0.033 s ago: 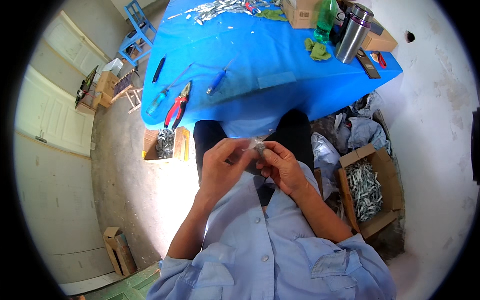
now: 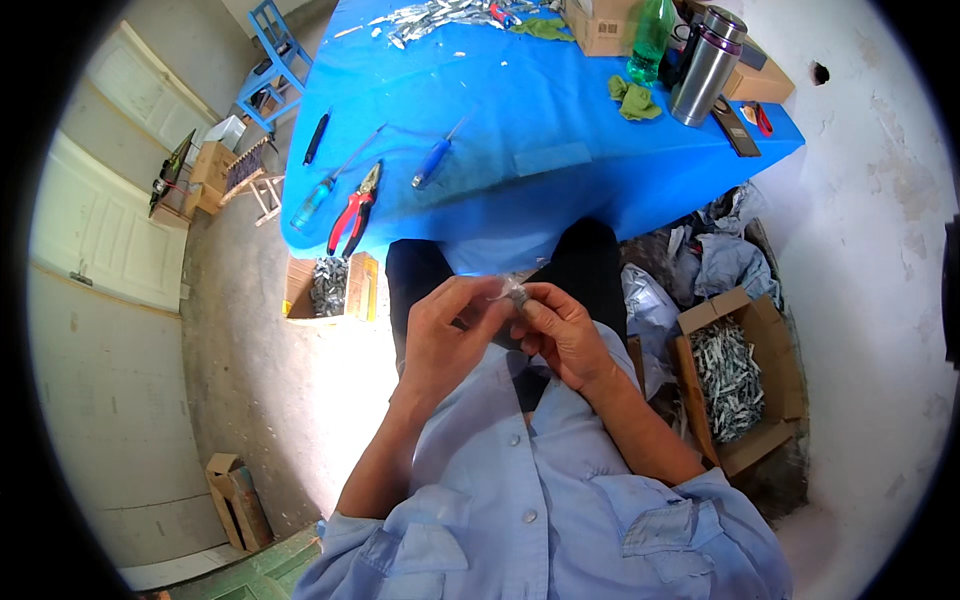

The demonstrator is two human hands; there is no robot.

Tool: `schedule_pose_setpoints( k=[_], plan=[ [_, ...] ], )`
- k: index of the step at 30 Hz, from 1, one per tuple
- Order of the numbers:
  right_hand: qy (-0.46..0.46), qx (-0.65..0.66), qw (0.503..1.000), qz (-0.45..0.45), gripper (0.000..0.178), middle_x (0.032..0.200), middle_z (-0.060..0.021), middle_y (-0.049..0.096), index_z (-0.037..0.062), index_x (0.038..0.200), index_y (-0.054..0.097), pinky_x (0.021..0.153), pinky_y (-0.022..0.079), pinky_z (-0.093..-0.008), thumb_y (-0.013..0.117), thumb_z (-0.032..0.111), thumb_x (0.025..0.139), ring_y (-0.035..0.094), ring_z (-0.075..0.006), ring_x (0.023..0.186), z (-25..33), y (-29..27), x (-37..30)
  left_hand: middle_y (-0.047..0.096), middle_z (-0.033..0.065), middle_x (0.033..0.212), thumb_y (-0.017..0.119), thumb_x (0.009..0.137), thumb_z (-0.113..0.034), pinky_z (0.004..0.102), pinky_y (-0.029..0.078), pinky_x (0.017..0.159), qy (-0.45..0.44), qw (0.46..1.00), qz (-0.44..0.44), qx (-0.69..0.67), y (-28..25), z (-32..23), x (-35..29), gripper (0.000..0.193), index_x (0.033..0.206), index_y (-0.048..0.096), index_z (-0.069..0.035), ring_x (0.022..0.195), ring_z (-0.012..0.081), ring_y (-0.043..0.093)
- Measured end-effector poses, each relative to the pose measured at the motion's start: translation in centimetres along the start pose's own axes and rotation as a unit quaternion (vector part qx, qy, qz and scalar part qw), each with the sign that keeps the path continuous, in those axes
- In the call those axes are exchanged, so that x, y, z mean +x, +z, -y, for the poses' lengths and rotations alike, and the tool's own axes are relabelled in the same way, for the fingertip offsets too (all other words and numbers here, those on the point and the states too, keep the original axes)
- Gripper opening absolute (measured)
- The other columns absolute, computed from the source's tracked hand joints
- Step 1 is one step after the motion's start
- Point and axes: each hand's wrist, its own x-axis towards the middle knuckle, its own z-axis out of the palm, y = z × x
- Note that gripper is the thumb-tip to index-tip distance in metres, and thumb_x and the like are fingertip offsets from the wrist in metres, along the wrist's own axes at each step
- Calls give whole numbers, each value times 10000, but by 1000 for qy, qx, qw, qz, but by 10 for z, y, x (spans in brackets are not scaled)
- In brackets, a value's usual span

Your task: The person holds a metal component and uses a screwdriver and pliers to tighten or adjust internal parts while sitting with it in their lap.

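Note:
Above my lap, in front of the table's near edge, both hands meet fingertip to fingertip. Between them is a small grey piece with thin clear plastic point(image 2: 514, 290) on it; its exact kind is too small to make out. My left hand point(image 2: 453, 328) is closed, pinching the plastic side. My right hand point(image 2: 568, 338) is closed too, with thumb and forefinger gripping the grey side. Red-and-black pliers point(image 2: 353, 215) lie on the blue-covered table point(image 2: 470, 90) nearest my left hand. A teal screwdriver point(image 2: 315, 203) and a blue screwdriver point(image 2: 432, 163) rest close by.
Metal strips point(image 2: 430, 20) are heaped at the table's far side. A green bottle point(image 2: 651, 45) and steel flask point(image 2: 708, 70) stand at its right. Cartons of small metal pieces sit on the floor, one at left point(image 2: 300, 290), a bigger one at right point(image 2: 785, 350). A black pen point(image 2: 317, 138) lies left.
The small piece has tilted slightly between my fingertips. Both hands keep their place and hold.

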Motion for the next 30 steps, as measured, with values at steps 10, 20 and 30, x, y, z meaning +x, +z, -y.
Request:
schedule_pose_setpoints(
  k=[10,20,30],
  plan=[
    [-87,-38,995,-5,268,1053,-3,716,117,1182,714,588,459,-209,772,47,930,627,-65,810,-4,10,-3,756,67,979,757,914,-5,250,569,751,-50,996,-6,-74,8,-7,-9,206,1118,729,-4,852,115,725],
    [-184,-133,974,15,291,1079,-42,724,7,1185,679,859,576,-264,792,10,918,687,-109,992,2,17,-12,738,71,1041,744,954,-38,250,579,835,-75,992,75,-67,-6,-10,-11,223,1160,692,27,951,124,723],
    [-186,-160,969,15,262,1076,-48,724,-3,1187,672,871,558,-258,751,-13,938,680,-98,984,0,17,-16,730,77,1001,729,973,-55,261,569,819,-24,995,87,-37,-14,-13,-13,181,1128,687,28,935,129,712]
  ],
)
